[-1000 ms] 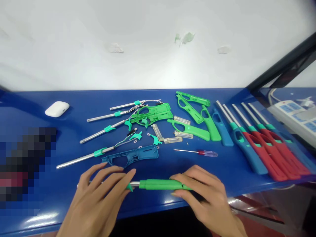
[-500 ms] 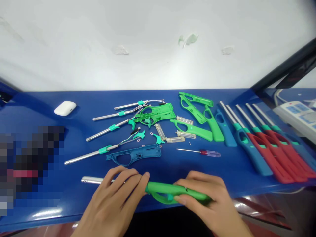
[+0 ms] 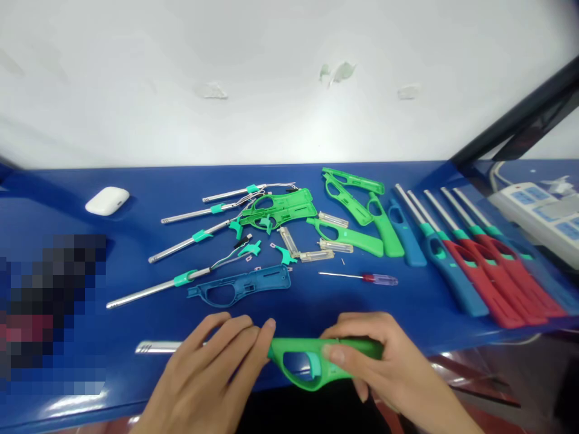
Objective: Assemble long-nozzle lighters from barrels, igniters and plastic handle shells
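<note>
Both my hands hold a green long-nosed lighter [image 3: 312,360] at the front edge of the blue table [image 3: 67,181]. My left hand [image 3: 212,374] is closed over the joint between its metal tube [image 3: 156,347] and the green handle. My right hand [image 3: 384,361] grips the handle's rear part, the thumb on its side beside the teal trigger. The handle now faces me flat, showing the finger hole.
A blue handle half-shell [image 3: 239,287], metal tubes with teal collars [image 3: 154,289], green half-shells [image 3: 278,210], clear fuel tanks [image 3: 316,255] and a red-handled screwdriver [image 3: 362,278] lie behind my hands. Assembled blue and red lighters [image 3: 479,271] lie at the right. A white earbud case [image 3: 107,199] sits far left, a power strip [image 3: 538,217] far right.
The green lighter has been rolled about its long axis, from edge-on to showing its finger hole and trigger. My hands shifted slightly right along it.
</note>
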Action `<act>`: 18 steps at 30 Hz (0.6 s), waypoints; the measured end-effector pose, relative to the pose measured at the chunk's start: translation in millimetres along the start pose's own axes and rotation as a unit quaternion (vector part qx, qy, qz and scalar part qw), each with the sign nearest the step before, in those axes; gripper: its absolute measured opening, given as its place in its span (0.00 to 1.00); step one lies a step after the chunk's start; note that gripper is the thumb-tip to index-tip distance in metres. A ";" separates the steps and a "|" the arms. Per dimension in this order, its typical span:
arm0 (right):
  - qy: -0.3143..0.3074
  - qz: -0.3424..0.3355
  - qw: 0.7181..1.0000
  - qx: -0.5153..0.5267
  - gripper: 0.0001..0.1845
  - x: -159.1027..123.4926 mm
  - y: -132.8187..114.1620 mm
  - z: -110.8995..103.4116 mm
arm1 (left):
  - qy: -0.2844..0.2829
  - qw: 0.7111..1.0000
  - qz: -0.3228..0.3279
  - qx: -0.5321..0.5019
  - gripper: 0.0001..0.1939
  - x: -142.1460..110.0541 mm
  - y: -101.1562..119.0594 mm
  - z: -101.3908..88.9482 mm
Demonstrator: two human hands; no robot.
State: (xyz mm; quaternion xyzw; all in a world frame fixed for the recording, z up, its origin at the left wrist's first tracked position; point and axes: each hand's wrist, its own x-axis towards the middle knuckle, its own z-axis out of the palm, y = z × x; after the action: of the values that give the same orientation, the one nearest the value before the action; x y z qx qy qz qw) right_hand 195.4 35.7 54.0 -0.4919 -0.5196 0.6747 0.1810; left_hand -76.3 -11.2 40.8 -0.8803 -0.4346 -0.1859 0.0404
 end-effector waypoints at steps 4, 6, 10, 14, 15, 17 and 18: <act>0.007 -0.004 0.999 0.051 0.26 -5.5 -7.0 -8.6 | 0.018 0.999 -0.039 -0.014 0.22 -6.7 -6.2 6.5; 0.013 -0.015 0.999 0.035 0.23 -5.1 -8.4 -11.0 | 0.016 0.999 -0.050 0.005 0.22 -13.6 -9.9 12.2; 0.023 -0.055 0.998 -0.024 0.19 0.1 -4.0 -7.6 | -0.029 0.997 -0.073 0.022 0.26 -28.9 -13.3 23.7; 0.120 -0.156 0.964 -0.179 0.13 4.7 3.5 -6.2 | -0.032 0.994 -0.106 -0.026 0.29 -33.9 -14.0 26.7; 0.163 -0.190 0.942 -0.223 0.11 5.7 5.2 -9.4 | -0.025 0.993 -0.113 -0.035 0.30 -34.1 -14.4 26.1; 0.258 -0.247 0.886 -0.296 0.09 7.8 8.7 -21.4 | -0.015 0.992 -0.120 -0.045 0.31 -35.9 -16.1 24.4; 0.302 -0.264 0.854 -0.332 0.09 8.8 10.8 -29.7 | -0.014 0.992 -0.120 -0.045 0.32 -38.0 -17.6 23.7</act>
State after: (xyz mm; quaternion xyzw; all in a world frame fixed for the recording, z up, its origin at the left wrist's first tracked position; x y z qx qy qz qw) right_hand 219.6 53.7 41.0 -0.5468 -0.7426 0.2070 0.3268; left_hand -104.1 -23.3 3.4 -0.8255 -0.5285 -0.1962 -0.0280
